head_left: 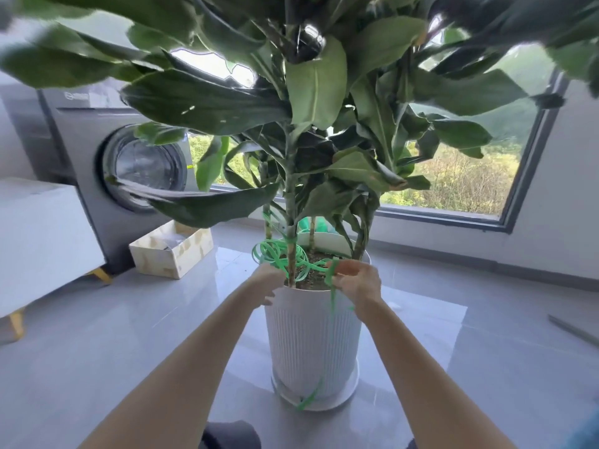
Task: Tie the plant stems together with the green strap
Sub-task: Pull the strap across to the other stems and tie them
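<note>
Both hands met at the rim of the tall white ribbed plastic pot (311, 335). My right hand (356, 281) pinched the flat, glossy green plastic strap (333, 298) between thumb and curled fingertips, just above the rim. My left hand (269, 283) sat against the rim's other side, blurred; I could not tell whether it gripped the strap or only touched it. The strap wound round the slim, ringed green plant stems (290, 205) low down and looped in loose coils over the pebbly dark soil (312, 277). One tail hung down the fluted wall to the round white saucer (351, 388) on the shiny grey tiled floor (129, 335).
</note>
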Motion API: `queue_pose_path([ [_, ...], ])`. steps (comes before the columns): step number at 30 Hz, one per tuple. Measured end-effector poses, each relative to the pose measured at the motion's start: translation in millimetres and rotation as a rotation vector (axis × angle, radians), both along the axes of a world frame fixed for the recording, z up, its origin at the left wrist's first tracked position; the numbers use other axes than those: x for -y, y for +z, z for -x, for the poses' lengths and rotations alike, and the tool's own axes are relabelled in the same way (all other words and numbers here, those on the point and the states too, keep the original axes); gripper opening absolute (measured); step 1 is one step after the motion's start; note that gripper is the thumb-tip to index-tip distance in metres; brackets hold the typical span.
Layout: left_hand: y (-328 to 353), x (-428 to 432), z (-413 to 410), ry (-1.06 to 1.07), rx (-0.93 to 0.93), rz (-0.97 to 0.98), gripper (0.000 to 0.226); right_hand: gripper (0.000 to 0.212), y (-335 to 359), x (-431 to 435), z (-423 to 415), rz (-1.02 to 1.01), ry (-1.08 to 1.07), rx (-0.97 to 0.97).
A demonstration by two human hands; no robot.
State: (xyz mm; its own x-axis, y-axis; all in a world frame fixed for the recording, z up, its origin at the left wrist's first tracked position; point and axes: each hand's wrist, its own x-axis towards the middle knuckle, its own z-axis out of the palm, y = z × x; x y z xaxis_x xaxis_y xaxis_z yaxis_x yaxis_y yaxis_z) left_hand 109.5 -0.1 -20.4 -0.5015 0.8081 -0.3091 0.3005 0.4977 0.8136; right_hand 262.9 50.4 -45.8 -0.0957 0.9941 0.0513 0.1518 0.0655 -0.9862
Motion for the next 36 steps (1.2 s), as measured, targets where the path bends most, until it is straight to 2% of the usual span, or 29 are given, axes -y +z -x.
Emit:
queue_pose_path([
  [2,8.6,2.6,-7.4,-0.048,-0.048,-0.024,0.019,0.029,14.8,7.6,-4.4,0.144,0.051,-0.308],
  [4,18.7,5.7,-14.5,-0.126,-0.122,-0.034,0.027,0.031,24.1,15.6,-9.8,0.18,0.066,-0.452],
  [12,33.8,25.9,-34.7,-0.414,-0.159,-0.038,0.029,0.032,37.6,33.5,-20.0,0.184,0.158,-0.51],
  [15,34.4,38.9,-37.4,-0.543,0.0,-0.062,0.024,0.03,38.6,34.4,-19.4,0.19,0.183,-0.537],
  [18,32.4,44.8,-36.9,-0.743,0.14,-0.034,0.048,0.029,37.8,34.7,-19.0,0.186,0.207,-0.551],
  [20,29.4,44.8,-38.0,-0.785,0.141,-0.008,0.041,0.032,36.4,33.4,-18.8,0.185,0.21,-0.565],
  [25,18.2,35.2,-28.1,-0.658,0.061,-0.005,0.03,0.038,36.3,28.9,-22.6,0.213,0.1,-0.599],
  [28,15.4,31.5,-21.5,-0.587,0.009,-0.008,0.03,0.035,34.2,25.0,-25.8,0.199,-0.025,-0.565],
  [32,13.6,31.7,-11.2,-0.548,-0.053,-0.024,0.029,0.027,30.7,23.8,-26.8,0.2,-0.13,-0.675],
  [34,11.8,29.8,-3.7,-0.499,-0.076,-0.045,0.03,0.022,25.4,22.9,-24.4,0.176,-0.131,-0.609],
  [36,8.9,26.4,-0.3,-0.428,-0.1,-0.085,0.031,0.025,20.1,19.8,-22.4,0.089,-0.143,-0.366],
])
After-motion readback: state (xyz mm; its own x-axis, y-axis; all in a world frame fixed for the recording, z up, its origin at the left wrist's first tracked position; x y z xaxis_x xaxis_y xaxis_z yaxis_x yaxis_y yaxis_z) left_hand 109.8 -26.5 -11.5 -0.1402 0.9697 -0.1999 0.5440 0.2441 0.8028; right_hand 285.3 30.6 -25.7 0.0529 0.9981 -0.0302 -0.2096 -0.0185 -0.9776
